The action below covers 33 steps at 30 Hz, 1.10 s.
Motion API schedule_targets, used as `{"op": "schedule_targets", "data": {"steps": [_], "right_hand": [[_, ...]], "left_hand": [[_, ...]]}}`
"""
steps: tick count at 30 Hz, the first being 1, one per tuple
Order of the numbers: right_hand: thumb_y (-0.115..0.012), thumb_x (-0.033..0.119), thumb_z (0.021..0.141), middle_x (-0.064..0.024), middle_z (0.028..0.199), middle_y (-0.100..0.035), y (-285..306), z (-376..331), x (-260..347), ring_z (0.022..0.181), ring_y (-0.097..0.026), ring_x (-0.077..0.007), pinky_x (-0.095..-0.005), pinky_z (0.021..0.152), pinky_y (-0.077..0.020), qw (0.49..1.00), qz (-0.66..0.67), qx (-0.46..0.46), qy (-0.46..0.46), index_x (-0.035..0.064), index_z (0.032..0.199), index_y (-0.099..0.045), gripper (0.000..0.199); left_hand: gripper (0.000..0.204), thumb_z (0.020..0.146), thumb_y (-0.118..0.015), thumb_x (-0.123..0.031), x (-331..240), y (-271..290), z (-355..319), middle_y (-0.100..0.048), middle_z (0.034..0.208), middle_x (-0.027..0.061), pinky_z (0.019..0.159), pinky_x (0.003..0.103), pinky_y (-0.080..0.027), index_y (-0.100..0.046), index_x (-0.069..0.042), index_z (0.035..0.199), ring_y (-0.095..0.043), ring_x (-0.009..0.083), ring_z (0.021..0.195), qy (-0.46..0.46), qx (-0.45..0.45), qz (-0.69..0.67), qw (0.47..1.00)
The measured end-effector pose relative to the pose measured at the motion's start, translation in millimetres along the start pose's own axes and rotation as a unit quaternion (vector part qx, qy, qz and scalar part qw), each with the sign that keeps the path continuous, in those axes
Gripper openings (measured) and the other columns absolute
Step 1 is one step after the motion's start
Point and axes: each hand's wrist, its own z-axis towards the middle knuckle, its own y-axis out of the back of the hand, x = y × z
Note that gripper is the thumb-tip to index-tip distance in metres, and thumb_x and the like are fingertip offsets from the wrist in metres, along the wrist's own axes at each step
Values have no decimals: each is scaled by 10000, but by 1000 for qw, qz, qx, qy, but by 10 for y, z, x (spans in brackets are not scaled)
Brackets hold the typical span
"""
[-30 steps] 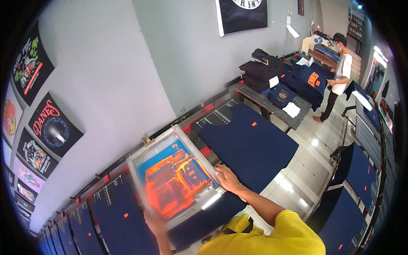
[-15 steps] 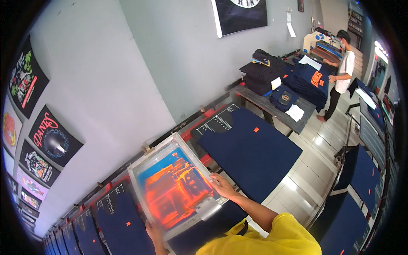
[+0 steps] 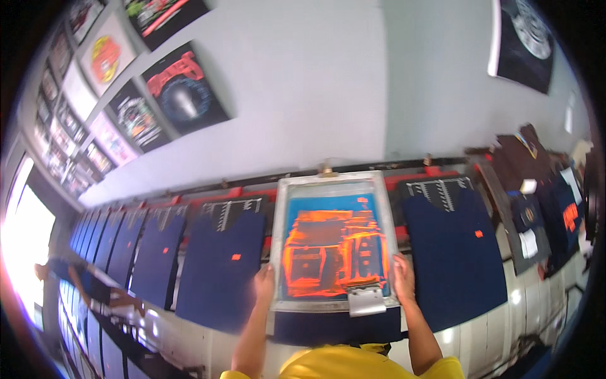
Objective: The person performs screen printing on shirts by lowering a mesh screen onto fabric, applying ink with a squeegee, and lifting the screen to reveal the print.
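Note:
A screen-printing frame with pale rails stands in front of me, over a dark navy shirt on a board. Bright orange ink is smeared across its blue mesh. A squeegee with a silvery plate rests at the near right corner of the frame. My left hand is closed on the left rail, and my right hand grips the right rail. Some fingers of both are hidden or blurred. Whether the frame touches the shirt, I cannot tell.
Navy shirts with small orange prints lie on boards to the left and right. A side table with piled garments is at the far right. A blurred person is at the far left. Posters hang on the wall.
My view has swung to the left, so the frame now appears upright in the middle. Both hands remain on its sides. The person in white has left the view.

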Motion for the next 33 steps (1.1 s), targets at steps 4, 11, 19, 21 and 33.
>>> {"op": "schedule_targets", "data": {"steps": [4,11,19,21,33], "right_hand": [[-467,377,1014,-191,1388,-528,188,50,82,1338,-451,-293,-402,1146,-293,990,121,63,-42,-19,1286,-576,493],[-405,511,1011,-138,1387,-524,98,-121,597,1321,-432,-249,-397,1141,-278,923,355,115,-93,-22,1358,-502,643],[-432,475,997,-140,1353,-538,-1005,-563,1067,1237,-501,-239,-391,1073,-365,939,312,124,-77,-32,1340,-509,616],[-462,458,986,-145,1346,-542,-1435,-710,1216,1214,-523,-233,-382,1041,-410,935,318,109,-114,-36,1324,-519,601],[-513,299,1005,-140,1338,-558,-3387,-1096,1289,1267,-502,-218,-352,1104,-348,933,315,92,-150,-56,1311,-535,469]], "left_hand": [[413,998,-541,-285,-406,37,-131,-701,1086,100,909,318,-466,-635,36,1239,-612,156,1024,12,19,-95,995],[478,1005,-545,-308,-523,428,-290,-672,1155,104,952,319,-456,-573,58,1313,-600,156,1064,54,11,-97,994],[471,1005,-539,-283,-306,1658,-155,-655,1207,130,975,338,-450,-559,65,1321,-602,189,1102,60,10,-140,988],[457,1007,-530,-272,-120,2054,-100,-661,1195,126,967,335,-453,-567,66,1312,-603,186,1094,52,-5,-131,990],[394,1008,-491,-330,395,3699,767,-478,719,-39,608,323,-360,-561,9,819,-405,89,704,37,-14,3,999]]}}
